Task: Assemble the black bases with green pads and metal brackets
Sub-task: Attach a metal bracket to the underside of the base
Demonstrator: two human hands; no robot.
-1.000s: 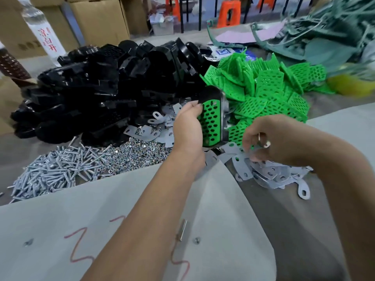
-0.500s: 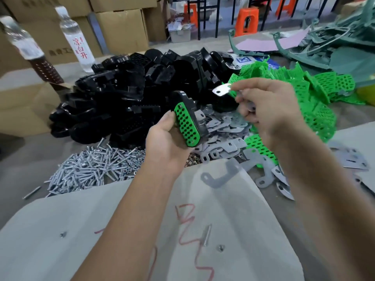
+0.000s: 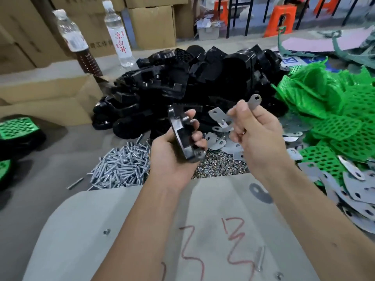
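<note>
Both hands were raised over the counter (image 3: 36, 151): left hand (image 3: 174, 155) gripped a black base (image 3: 181, 136) edge-up, right hand (image 3: 257, 136) pinched a metal bracket (image 3: 254, 102). Beyond lay screws (image 3: 121, 169), nuts (image 3: 219, 167), loose brackets (image 3: 363, 191), green pads (image 3: 334, 122), heaped black bases (image 3: 203, 82), two bottles (image 3: 119, 33).

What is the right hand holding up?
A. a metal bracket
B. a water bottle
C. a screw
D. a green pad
A: the right hand pinches a grey metal bracket, whose slotted end sticks up above the fingers, beside the black base gripped in the left hand.
</note>
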